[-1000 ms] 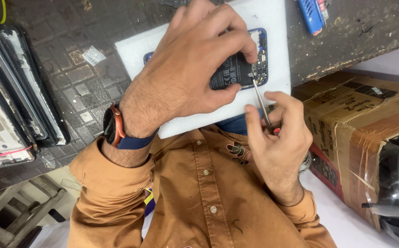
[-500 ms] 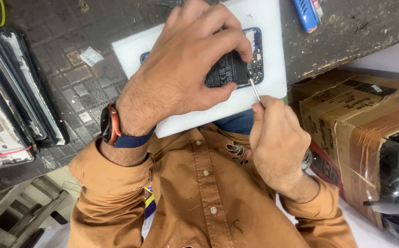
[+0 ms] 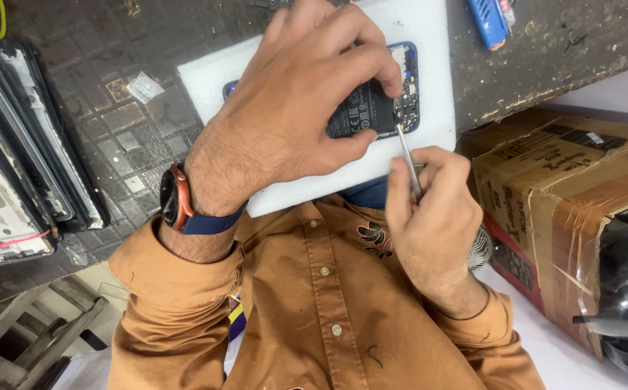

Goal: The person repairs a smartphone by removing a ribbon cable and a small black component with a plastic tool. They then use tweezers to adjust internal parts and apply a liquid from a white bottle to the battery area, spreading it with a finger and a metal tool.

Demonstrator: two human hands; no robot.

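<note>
An opened phone [image 3: 372, 108] with a blue frame and a black battery lies on a white foam pad [image 3: 429, 43]. My left hand [image 3: 299, 108], a watch on its wrist, covers most of the phone, and its fingertips press on the phone's right end. My right hand [image 3: 429, 209] pinches a thin metal tool [image 3: 406, 155] just below the pad. The tool's tip touches the phone's near edge at the right end. Much of the phone is hidden under my left hand.
A taped cardboard box [image 3: 567, 195] stands close on the right. A blue tube-like object [image 3: 489, 22] lies beyond the pad. Stacked flat phone panels [image 3: 18, 180] fill the left of the dark, worn bench [image 3: 112, 65]. A wooden stool [image 3: 32, 325] shows at lower left.
My right hand shifted its fingers on the thin tool, which now stands a little more upright; its tip stays at the phone's edge. My left hand barely moved.
</note>
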